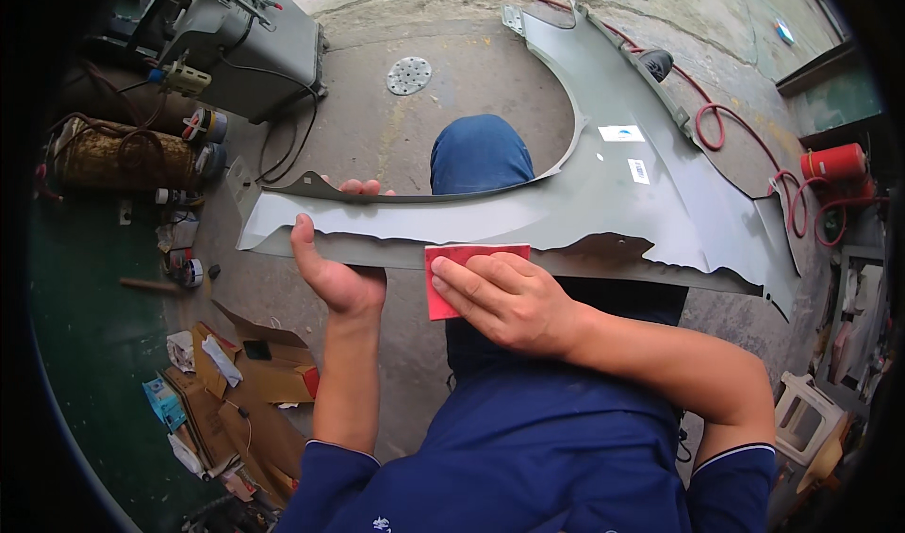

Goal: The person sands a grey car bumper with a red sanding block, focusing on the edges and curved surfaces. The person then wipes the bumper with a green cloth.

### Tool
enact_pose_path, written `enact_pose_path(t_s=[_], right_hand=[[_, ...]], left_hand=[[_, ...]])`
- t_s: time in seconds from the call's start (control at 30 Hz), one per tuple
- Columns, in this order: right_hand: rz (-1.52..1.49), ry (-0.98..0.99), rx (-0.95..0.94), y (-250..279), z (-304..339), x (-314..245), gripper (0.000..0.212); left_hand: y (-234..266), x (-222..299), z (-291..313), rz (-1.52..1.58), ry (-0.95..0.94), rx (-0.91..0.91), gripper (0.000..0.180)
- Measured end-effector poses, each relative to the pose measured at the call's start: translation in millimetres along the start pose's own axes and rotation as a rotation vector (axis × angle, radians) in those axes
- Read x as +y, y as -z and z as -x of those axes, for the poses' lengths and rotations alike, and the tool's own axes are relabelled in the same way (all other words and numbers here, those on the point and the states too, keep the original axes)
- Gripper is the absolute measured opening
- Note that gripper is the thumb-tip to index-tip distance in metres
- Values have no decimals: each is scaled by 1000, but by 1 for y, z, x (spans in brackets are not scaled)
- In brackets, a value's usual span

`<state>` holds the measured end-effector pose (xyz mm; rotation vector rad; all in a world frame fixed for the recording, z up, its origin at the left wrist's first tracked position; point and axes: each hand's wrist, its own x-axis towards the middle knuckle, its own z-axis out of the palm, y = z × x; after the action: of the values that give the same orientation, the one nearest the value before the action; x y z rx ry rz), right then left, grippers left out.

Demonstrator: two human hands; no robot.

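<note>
A grey car fender [660,208] lies across in front of me, its wheel-arch curve on the far side and its narrow arm reaching left. My left hand [344,283] supports that arm from below, thumb up at the near edge and fingertips showing past the far edge. In my right hand [509,297] is a flat red sanding pad [441,299] with a pale upper edge. The fingers lie across the pad, which is against the fender's near edge. My blue-clad knee [481,151] shows beyond the arm; contact with the fender is hidden.
A grey wheeled machine [250,71] with cables stands at far left. Opened cardboard boxes [255,382] lie at near left. A red hose [716,123] runs along the right floor toward a red cylinder [834,163]. A white plastic stool [806,418] is at near right.
</note>
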<state>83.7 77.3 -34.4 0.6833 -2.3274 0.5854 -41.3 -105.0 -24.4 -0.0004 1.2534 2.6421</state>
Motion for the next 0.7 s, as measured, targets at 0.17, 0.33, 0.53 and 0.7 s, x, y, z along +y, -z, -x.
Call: enact_pose_path(t_s=[0.17, 0.33, 0.53, 0.7], right_hand=[[-3, -87, 50, -16, -41, -16, 45], [-10, -166, -72, 9, -16, -17, 47], [-74, -154, -54, 0, -36, -15, 45], [3, -97, -159, 36, 22, 9, 43]], left_hand=[[1, 7, -7, 24, 27, 10, 53], [-2, 6, -6, -31, -6, 3, 53], [-3, 7, -8, -13, 1, 23, 55], [0, 5, -7, -9, -9, 30, 55]])
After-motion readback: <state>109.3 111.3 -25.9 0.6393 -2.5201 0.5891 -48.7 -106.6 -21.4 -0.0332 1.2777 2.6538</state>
